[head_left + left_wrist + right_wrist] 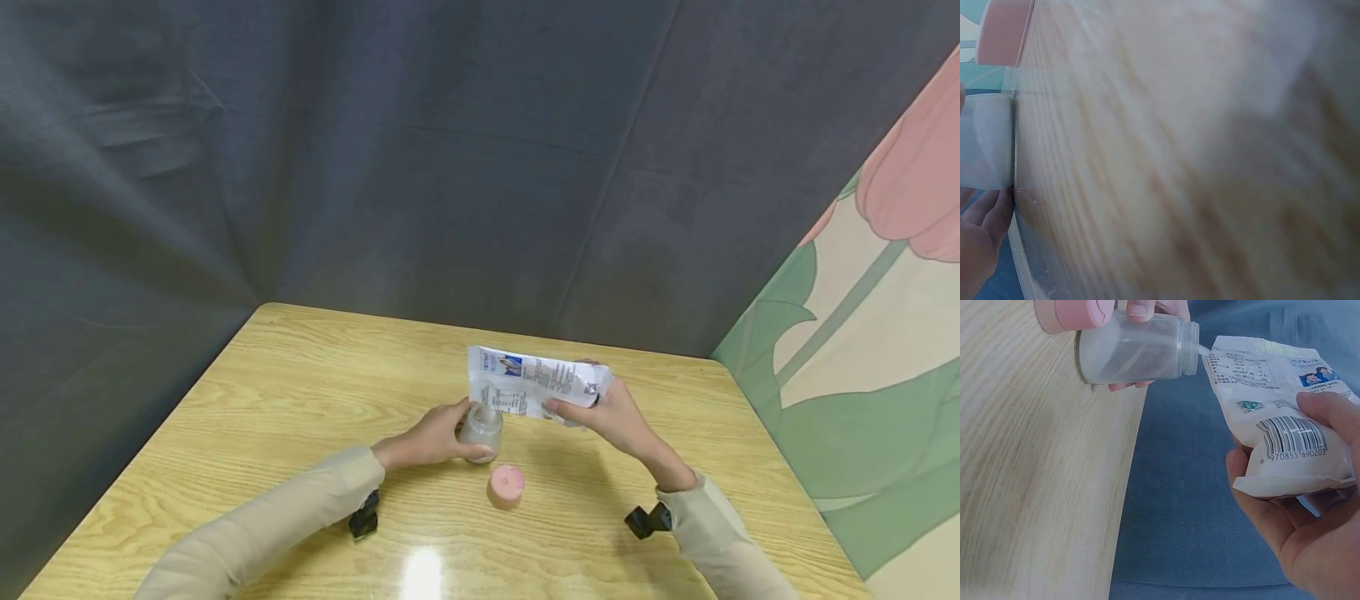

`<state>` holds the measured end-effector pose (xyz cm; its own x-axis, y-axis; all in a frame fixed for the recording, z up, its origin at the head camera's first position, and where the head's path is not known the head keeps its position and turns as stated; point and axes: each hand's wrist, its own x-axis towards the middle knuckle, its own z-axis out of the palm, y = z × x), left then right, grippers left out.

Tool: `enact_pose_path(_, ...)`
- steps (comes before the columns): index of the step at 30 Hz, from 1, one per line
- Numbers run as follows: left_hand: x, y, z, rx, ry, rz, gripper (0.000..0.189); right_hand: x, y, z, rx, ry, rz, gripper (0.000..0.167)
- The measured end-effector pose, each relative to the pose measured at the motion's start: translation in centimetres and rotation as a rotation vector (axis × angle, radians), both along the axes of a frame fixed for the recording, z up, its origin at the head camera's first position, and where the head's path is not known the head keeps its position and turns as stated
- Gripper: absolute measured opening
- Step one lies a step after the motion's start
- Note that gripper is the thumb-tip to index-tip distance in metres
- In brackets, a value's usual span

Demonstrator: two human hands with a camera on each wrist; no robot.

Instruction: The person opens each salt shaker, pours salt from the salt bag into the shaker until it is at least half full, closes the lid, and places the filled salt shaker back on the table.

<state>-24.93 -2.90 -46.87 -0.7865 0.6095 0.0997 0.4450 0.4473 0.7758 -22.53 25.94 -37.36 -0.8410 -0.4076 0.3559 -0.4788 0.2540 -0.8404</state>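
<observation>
A clear glass jar [480,437] stands upright on the table, and my left hand [431,437] grips it with thumb and fingers around its sides. My right hand [618,421] holds a white printed packet [534,385] between thumb and fingers, tilted over the jar's mouth. In the right wrist view, a thin white stream [1204,350] runs from the packet's corner into the jar, and white powder [1099,350] lies at the jar's bottom. A pink lid [506,486] sits on the table close to the jar. The left wrist view shows only part of the jar [988,140].
The wood-grain table [315,383] ends at a dark grey curtain [465,167] behind. At the right is a panel painted with a pink tulip [915,183] and green leaves. Black wrist devices [364,515] are strapped under both sleeves.
</observation>
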Motion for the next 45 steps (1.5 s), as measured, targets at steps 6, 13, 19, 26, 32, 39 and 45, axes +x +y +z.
enact_pose_path(6, -0.06, 0.1, -0.08, 0.002, 0.007, -0.002, 0.07, -0.03, 0.02, 0.04, -0.001, -0.002, 0.006, 0.042)
enact_pose_path(13, -0.05, 0.16, -0.03, 0.007, 0.002, -0.003, 0.071, 0.1, 0.11, 0.17, 0.0, 0.001, 0.009, 0.043)
enact_pose_path(19, -0.07, 0.19, -0.1, 0.008, 0.0, -0.007, 0.072, 0.15, 0.07, 0.28, -0.006, -0.013, 0.003, 0.044)
enact_pose_path(26, 0.03, 0.13, 0.06, 0.014, 0.002, -0.003, 0.073, 0.04, 0.06, 0.24, -0.002, -0.014, 0.008, 0.042)
enact_pose_path(32, 0.16, 0.08, 0.16, 0.007, -0.004, -0.005, 0.076, -0.06, 0.02, 0.08, 0.007, -0.011, 0.007, 0.042)
enact_pose_path(39, 0.2, 0.14, 0.23, 0.011, -0.011, -0.003, 0.077, -0.13, 0.05, 0.1, 0.001, -0.01, 0.005, 0.042)
enact_pose_path(45, 0.24, 0.18, 0.35, 0.018, -0.019, -0.002, 0.075, -0.16, 0.14, 0.19, 0.001, -0.007, 0.007, 0.042)
